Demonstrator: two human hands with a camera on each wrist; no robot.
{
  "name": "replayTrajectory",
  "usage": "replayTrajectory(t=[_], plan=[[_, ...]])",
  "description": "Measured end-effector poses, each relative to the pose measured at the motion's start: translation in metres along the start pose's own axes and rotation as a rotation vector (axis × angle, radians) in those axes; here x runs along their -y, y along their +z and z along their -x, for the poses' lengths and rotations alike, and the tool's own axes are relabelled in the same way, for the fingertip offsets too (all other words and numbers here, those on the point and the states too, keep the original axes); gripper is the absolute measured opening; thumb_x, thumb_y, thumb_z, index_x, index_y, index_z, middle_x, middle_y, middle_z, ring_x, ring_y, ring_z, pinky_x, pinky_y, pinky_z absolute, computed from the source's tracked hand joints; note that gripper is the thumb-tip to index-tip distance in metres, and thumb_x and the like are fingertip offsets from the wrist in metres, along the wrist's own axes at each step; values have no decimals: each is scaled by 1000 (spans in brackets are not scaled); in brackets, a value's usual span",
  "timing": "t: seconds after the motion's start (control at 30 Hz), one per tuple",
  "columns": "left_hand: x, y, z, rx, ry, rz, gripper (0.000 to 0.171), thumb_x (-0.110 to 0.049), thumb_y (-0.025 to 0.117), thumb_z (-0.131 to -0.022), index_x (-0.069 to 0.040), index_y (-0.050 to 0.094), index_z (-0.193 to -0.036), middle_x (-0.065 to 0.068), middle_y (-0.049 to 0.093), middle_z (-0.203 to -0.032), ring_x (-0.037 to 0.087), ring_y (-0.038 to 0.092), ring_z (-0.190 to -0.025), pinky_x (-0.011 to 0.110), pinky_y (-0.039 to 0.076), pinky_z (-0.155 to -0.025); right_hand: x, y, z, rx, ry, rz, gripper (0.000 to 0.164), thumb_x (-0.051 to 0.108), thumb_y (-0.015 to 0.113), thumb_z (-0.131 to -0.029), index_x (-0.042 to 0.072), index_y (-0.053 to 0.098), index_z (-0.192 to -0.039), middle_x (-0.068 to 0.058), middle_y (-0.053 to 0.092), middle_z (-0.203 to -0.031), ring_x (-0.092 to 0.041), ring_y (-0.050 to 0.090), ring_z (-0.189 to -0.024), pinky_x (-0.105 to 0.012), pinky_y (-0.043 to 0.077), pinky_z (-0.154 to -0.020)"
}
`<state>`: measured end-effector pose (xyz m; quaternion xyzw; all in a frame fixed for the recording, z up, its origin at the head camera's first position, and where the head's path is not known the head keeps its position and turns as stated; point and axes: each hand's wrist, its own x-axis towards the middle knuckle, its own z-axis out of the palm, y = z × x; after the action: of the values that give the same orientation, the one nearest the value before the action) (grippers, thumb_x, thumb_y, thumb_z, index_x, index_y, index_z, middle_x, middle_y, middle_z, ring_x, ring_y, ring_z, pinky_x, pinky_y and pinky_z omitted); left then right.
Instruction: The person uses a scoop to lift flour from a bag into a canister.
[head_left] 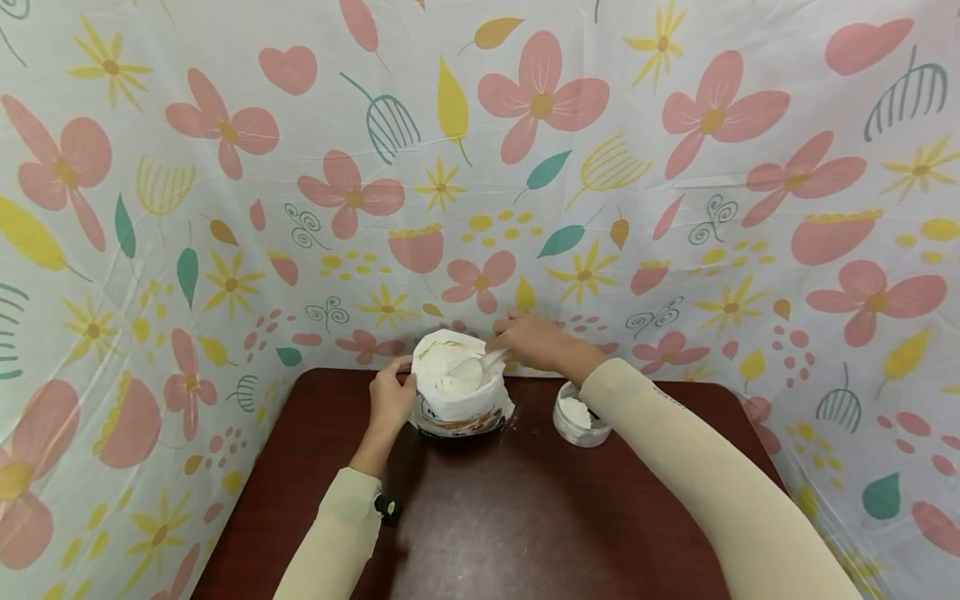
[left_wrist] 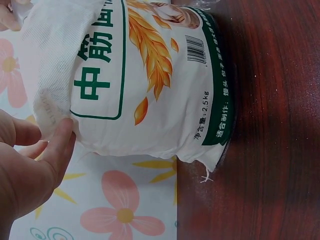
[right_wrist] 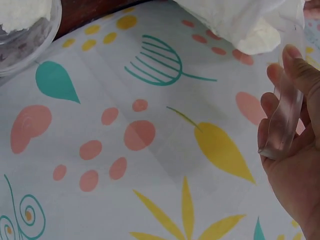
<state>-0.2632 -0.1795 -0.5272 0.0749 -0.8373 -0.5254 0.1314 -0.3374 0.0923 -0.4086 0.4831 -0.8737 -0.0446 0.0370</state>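
Note:
A white flour bag [head_left: 459, 407] stands upright with its top rolled open, showing white flour [head_left: 435, 362] inside. My left hand [head_left: 392, 396] pinches the bag's upper edge at its left side; the thumb and fingers [left_wrist: 59, 150] show at the cloth in the left wrist view. Reaching over from the right, my right hand [head_left: 542, 343] grips the clear plastic handle of a scoop [right_wrist: 284, 117]. The bowl of that scoop lies inside the bag mouth, against the flour. Right of the bag is a small clear round tub [head_left: 564, 427] with some flour [head_left: 576, 412] in it.
Bag and tub stand near the back edge of a dark red-brown table [head_left: 495, 517]. A flower-printed curtain [head_left: 480, 208] hangs close behind the table and along its sides. White specks lie on the tabletop between bag and tub.

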Motion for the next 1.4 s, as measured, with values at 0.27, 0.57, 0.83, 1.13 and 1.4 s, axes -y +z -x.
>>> replayTrajectory(t=[0.27, 0.57, 0.83, 1.13, 1.4], plan=[[0, -1, 0, 0, 12, -5, 32, -6, 61, -102, -7, 67, -134, 13, 71, -124, 29, 68, -105, 41, 60, -79, -11, 0, 4, -55, -20, -43, 32, 25, 81, -88, 27, 79, -119, 4, 63, -96, -16, 39, -75, -29, 37, -71], [-1, 0, 0, -4, 14, -5, 32, -6, 60, -102, -8, 68, -133, 13, 71, -123, 28, 68, -105, 41, 60, -79, -15, -1, 12, -109, -23, -83, 36, 24, 81, -87, 21, 78, -123, 1, 63, -92, -15, 42, -73, -31, 35, -73], [-1, 0, 0, -9, 10, -6, 32, -6, 61, -102, -8, 68, -133, 13, 71, -123, 28, 68, -104, 42, 60, -80, -21, 3, 21, -132, 50, -166, 35, 17, 81, -89, 20, 78, -124, -1, 68, -101, -21, 57, -86, -37, 44, -81], [-1, -1, 1, -2, 10, 7, 34, -5, 60, -102, -7, 66, -136, 14, 70, -125, 30, 68, -106, 41, 61, -79, -25, 15, 34, -217, 84, -176, 32, 15, 80, -90, 16, 78, -122, -3, 67, -97, -26, 59, -93, -41, 48, -84], [-1, -2, 1, 7, -13, 13, 34, -7, 61, -103, -9, 66, -136, 13, 69, -127, 28, 67, -106, 40, 61, -79, -19, 27, 46, -306, 120, -188, 33, 15, 78, -92, 15, 76, -125, -5, 64, -97, -27, 55, -94, -42, 47, -83]])
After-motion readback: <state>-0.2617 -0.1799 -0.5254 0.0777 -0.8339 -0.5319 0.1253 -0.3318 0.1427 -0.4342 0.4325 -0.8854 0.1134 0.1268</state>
